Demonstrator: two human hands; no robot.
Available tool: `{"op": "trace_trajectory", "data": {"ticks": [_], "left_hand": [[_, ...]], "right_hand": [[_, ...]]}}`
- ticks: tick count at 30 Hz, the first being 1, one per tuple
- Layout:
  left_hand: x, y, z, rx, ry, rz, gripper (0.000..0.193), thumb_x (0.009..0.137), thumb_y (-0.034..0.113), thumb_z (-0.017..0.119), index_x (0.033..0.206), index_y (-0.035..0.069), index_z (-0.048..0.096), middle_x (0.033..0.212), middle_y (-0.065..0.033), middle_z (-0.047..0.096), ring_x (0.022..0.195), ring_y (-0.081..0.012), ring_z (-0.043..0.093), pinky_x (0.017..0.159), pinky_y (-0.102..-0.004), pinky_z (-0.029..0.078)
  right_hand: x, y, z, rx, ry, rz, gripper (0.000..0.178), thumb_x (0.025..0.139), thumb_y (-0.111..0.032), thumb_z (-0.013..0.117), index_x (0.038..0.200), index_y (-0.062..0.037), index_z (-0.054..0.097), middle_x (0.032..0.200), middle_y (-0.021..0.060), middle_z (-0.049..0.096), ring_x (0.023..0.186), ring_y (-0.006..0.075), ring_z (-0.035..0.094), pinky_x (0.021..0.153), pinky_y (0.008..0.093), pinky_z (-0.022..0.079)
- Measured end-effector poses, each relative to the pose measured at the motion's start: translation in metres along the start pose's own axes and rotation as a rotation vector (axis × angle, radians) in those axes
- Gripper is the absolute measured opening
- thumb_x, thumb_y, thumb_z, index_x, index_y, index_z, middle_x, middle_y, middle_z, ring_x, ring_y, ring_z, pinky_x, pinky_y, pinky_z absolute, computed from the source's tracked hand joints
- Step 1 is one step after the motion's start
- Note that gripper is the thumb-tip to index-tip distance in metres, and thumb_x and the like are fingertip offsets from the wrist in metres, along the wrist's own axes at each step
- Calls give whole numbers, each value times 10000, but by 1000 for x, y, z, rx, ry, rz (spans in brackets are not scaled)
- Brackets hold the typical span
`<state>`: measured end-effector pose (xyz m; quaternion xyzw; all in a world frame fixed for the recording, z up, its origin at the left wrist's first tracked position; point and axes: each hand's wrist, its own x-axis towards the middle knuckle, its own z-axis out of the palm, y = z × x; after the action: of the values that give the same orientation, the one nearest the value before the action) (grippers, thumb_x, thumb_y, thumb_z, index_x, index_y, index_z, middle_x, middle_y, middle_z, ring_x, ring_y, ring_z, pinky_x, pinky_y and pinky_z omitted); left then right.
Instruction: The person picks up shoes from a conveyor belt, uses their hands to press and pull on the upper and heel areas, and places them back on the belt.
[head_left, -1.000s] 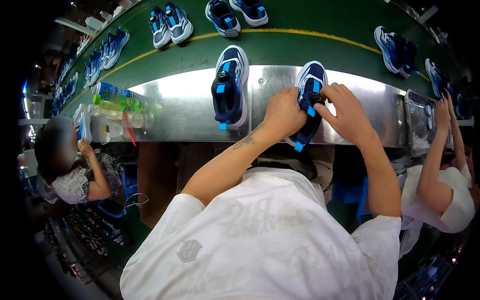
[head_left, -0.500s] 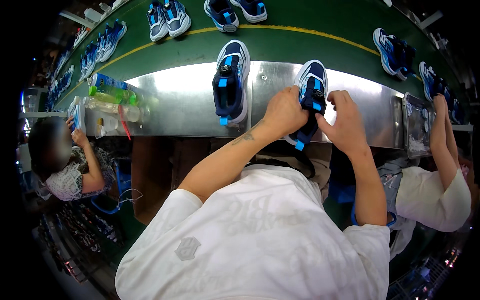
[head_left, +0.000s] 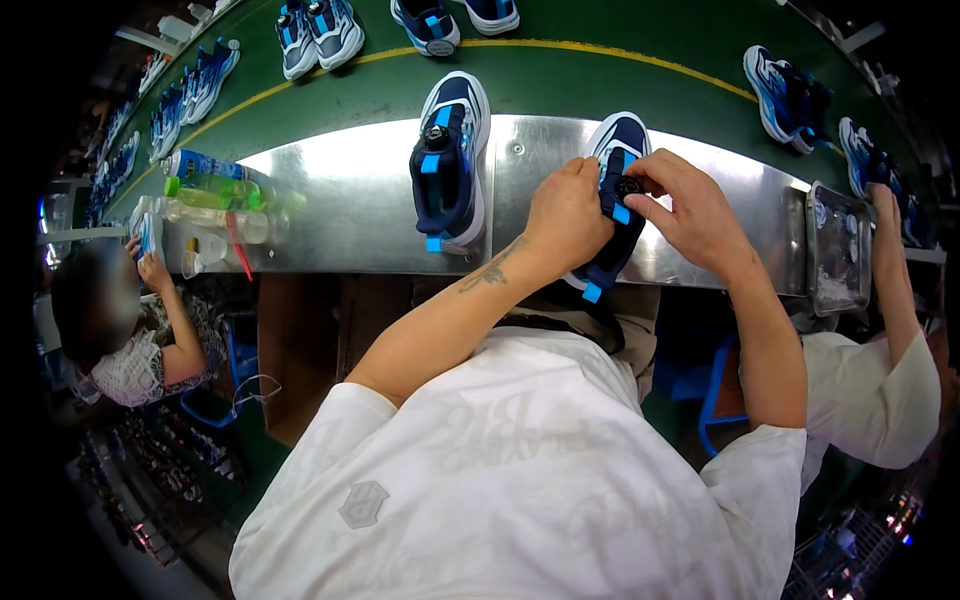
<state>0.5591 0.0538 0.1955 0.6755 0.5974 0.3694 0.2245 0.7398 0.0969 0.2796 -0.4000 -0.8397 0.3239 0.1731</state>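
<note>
A navy, white and light-blue sneaker (head_left: 608, 262) lies on the steel worktop, toe pointing away, its heel over the near edge. My left hand (head_left: 572, 212) is closed on the shoe's left side. The thumb and forefinger of my right hand (head_left: 692, 208) pinch the round black dial (head_left: 627, 187) on the tongue. My left fingertips are partly hidden behind the shoe. To the left stands a matching sneaker (head_left: 452, 160), upright with its toe away from me and touched by neither hand.
Beyond the steel worktop (head_left: 340, 205) runs a green conveyor belt (head_left: 570, 75) carrying several similar shoes. Bottles (head_left: 215, 192) lie at the worktop's left end. A metal tray (head_left: 840, 255) sits at the right. One co-worker (head_left: 150, 330) is at left, another (head_left: 865, 390) at right.
My right hand has moved left and in onto the dial, its fingers closing there. My left hand stays on the shoe. The whole view has shifted slightly.
</note>
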Motion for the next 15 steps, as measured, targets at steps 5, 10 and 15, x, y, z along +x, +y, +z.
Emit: {"op": "trace_trajectory", "data": {"ticks": [5, 10, 15], "left_hand": [[1, -1, -1, 50, -65, 6, 323, 727, 28, 717, 1014, -60, 595, 990, -261, 665, 907, -470, 675, 794, -517, 566], [1, 2, -1, 24, -41, -4, 293, 743, 31, 733, 998, -28, 599, 945, -249, 665, 901, -486, 664, 785, -536, 549], [-14, 7, -40, -36, -152, 26, 463, 779, 112, 793, 1162, -73, 611, 1058, -248, 681, 949, -446, 683, 836, -491, 567]], "right_hand": [[-3, -8, 10, -32, 67, 88, 239, 905, -154, 771, 1050, 3, 665, 984, 140, 664, 895, 321, 668, 795, 398, 539], [-6, -13, 13, -81, 127, 99, 237, 899, -156, 771, 1036, 2, 660, 963, 141, 663, 868, 324, 654, 781, 406, 534], [-30, -43, 21, -147, 328, -56, 216, 891, -145, 764, 1018, -17, 647, 949, 147, 654, 860, 327, 668, 744, 411, 540]]}}
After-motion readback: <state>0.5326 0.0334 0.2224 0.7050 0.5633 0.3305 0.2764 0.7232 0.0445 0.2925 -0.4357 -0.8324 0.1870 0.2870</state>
